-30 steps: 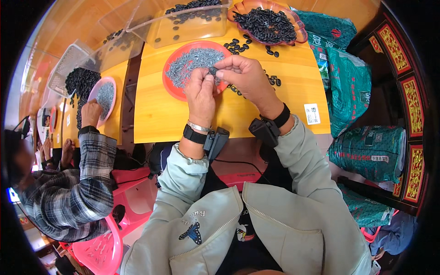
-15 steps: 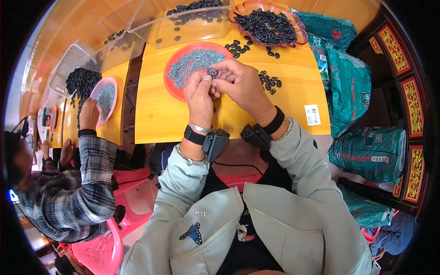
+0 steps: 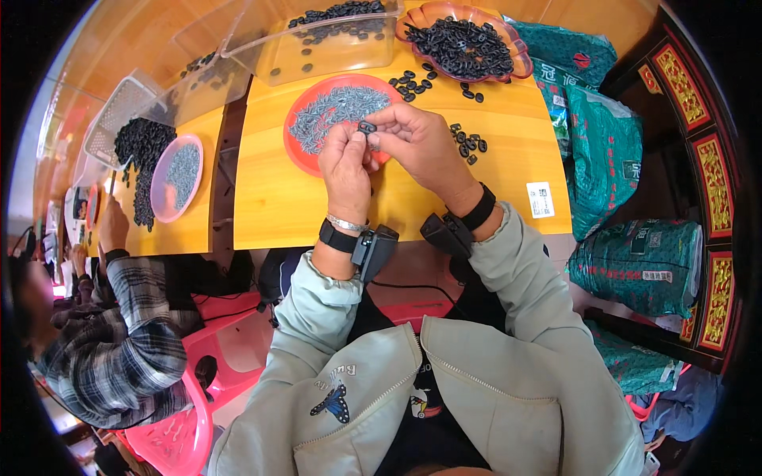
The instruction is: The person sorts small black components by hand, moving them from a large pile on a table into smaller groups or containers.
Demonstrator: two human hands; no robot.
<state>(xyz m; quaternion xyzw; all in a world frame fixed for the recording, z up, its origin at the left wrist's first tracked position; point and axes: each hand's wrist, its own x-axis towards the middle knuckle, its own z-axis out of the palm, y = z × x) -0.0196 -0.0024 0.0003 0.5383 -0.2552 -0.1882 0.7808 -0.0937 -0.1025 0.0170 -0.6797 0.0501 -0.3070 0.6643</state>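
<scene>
Over the near edge of a round red plate (image 3: 299,156), my two hands meet at a small black oval plastic piece (image 3: 367,127) with holes in it. My left hand (image 3: 346,165) pinches the piece from below and the left. The thumb and fingers of my right hand (image 3: 425,147) close on its right side. Grey metal screws (image 3: 337,107) are heaped in the plate. Loose black oval pieces (image 3: 468,143) lie on the yellow table (image 3: 274,202) to the right of my right hand, with more (image 3: 409,83) farther back. Whether a screw is between my fingers is too small to tell.
A reddish scalloped tray (image 3: 520,63) full of black pieces stands at the back right, a transparent bin (image 3: 317,55) at the back. Green sacks (image 3: 607,151) line the right side. To the left, a co-worker's hand (image 3: 115,224) is beside a pink dish (image 3: 163,202) of screws.
My hands stay at nearly the same spot, with the black piece slightly turned. The co-worker's hand has moved from the pink dish toward the left and nearer.
</scene>
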